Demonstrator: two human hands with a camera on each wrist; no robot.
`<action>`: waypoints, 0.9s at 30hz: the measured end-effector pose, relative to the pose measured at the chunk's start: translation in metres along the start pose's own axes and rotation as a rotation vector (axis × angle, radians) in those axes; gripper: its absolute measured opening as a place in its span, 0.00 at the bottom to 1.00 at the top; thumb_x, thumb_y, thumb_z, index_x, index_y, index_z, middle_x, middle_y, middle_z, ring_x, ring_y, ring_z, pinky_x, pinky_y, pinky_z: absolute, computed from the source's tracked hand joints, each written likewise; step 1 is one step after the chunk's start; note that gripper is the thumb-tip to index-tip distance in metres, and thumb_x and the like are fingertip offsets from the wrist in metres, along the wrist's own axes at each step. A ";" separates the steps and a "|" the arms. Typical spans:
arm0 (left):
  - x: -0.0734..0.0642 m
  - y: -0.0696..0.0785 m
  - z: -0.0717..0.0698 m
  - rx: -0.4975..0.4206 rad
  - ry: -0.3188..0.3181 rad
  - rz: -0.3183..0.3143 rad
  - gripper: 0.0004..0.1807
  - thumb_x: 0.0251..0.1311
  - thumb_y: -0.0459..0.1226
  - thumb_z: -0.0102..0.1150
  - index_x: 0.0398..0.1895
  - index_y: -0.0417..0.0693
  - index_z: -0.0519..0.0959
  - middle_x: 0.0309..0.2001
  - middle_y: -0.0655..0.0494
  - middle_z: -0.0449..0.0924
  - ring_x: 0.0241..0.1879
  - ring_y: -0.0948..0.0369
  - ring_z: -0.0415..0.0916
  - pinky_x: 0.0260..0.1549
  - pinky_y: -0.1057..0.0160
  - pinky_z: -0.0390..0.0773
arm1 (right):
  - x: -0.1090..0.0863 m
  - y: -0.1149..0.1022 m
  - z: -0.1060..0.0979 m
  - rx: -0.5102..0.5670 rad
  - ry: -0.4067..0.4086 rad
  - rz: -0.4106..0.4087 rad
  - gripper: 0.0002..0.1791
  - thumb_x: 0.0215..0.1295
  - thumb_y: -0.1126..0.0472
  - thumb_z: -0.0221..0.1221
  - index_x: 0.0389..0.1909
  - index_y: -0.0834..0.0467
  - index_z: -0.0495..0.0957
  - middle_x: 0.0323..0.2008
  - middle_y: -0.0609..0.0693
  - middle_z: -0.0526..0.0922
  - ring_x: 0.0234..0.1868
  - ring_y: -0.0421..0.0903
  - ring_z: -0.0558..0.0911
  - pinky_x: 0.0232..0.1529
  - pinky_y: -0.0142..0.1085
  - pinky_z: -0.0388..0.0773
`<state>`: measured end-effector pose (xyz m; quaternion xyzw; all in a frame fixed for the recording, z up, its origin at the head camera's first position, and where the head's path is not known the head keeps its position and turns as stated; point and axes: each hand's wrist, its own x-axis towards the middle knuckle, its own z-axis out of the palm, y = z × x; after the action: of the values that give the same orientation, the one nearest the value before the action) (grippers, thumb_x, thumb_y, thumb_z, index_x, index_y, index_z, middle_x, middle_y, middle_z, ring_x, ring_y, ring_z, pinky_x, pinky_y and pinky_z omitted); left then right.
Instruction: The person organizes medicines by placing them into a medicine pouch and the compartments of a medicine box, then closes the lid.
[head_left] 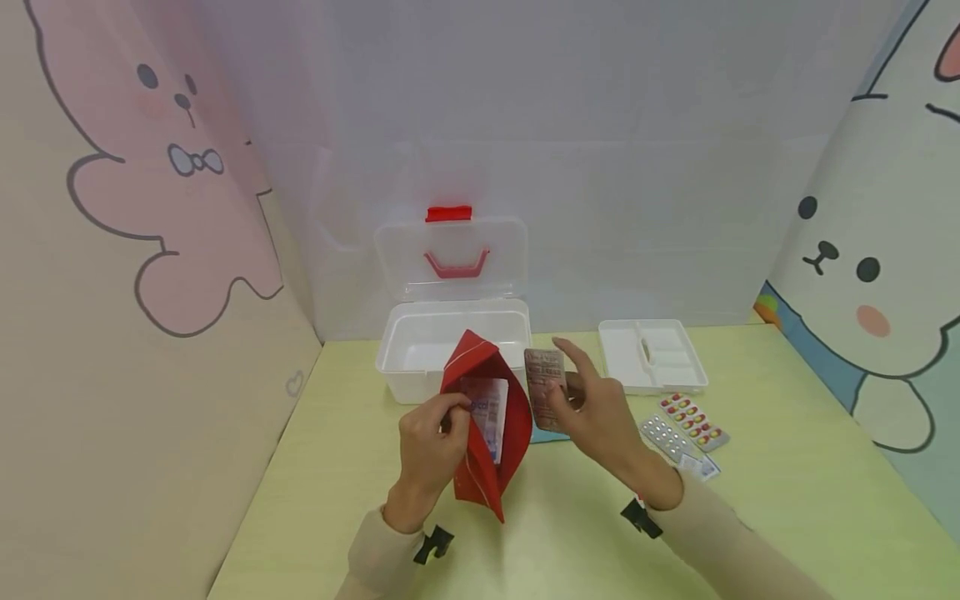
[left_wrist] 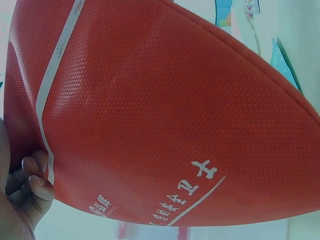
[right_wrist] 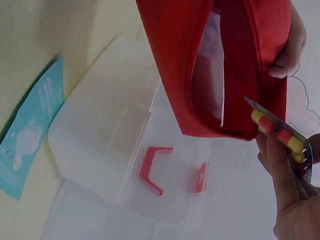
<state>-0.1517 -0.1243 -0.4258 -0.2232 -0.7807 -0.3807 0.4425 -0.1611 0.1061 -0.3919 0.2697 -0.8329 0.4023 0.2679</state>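
Note:
My left hand (head_left: 433, 439) grips the edge of a red pouch (head_left: 471, 483) and holds it up with its mouth gaping. Inside the pouch lies a white printed packet (head_left: 491, 417). Just right of the opening, my right hand (head_left: 603, 417) pinches a blister pack of capsules (head_left: 545, 387), its foil back facing the head camera. Red and yellow capsules show on the pack's other side in the right wrist view. White lettering and a pale stripe mark the pouch (left_wrist: 150, 115) in the left wrist view.
Behind the pouch stands a white box (head_left: 405, 387) with its clear lid (head_left: 450, 242) raised. A white divided tray (head_left: 626, 379) sits to the right. Near it lie a capsule blister pack (head_left: 693, 422), a silver one (head_left: 666, 437) and small packets (head_left: 699, 467). A teal packet (right_wrist: 32, 135) lies beside the box.

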 end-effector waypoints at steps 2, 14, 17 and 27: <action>0.000 0.000 0.000 0.001 0.004 0.005 0.10 0.51 0.25 0.51 0.26 0.42 0.82 0.19 0.54 0.77 0.16 0.67 0.65 0.16 0.74 0.67 | -0.003 -0.005 0.005 0.021 -0.032 0.004 0.30 0.62 0.69 0.58 0.66 0.59 0.65 0.34 0.55 0.89 0.26 0.35 0.84 0.27 0.24 0.78; -0.003 0.001 0.002 0.001 0.013 0.022 0.10 0.50 0.25 0.52 0.26 0.42 0.83 0.19 0.55 0.77 0.16 0.67 0.66 0.17 0.74 0.66 | -0.013 -0.022 0.036 0.126 -0.106 0.047 0.26 0.63 0.69 0.58 0.62 0.60 0.64 0.31 0.51 0.89 0.27 0.35 0.86 0.27 0.22 0.78; -0.004 0.001 0.004 -0.002 0.019 0.033 0.10 0.50 0.25 0.52 0.26 0.43 0.83 0.18 0.56 0.77 0.16 0.68 0.66 0.17 0.74 0.66 | -0.015 -0.026 0.044 0.133 -0.111 0.058 0.26 0.62 0.70 0.59 0.61 0.60 0.64 0.33 0.53 0.89 0.28 0.37 0.87 0.29 0.23 0.78; -0.005 0.001 0.009 -0.009 0.025 0.073 0.11 0.49 0.24 0.51 0.25 0.43 0.82 0.19 0.56 0.77 0.16 0.67 0.66 0.16 0.74 0.66 | -0.014 -0.030 0.065 -0.018 -0.124 0.146 0.26 0.59 0.68 0.63 0.57 0.60 0.66 0.20 0.44 0.78 0.18 0.30 0.71 0.22 0.23 0.71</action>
<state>-0.1527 -0.1164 -0.4324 -0.2487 -0.7649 -0.3705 0.4646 -0.1466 0.0404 -0.4203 0.2300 -0.8690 0.3957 0.1883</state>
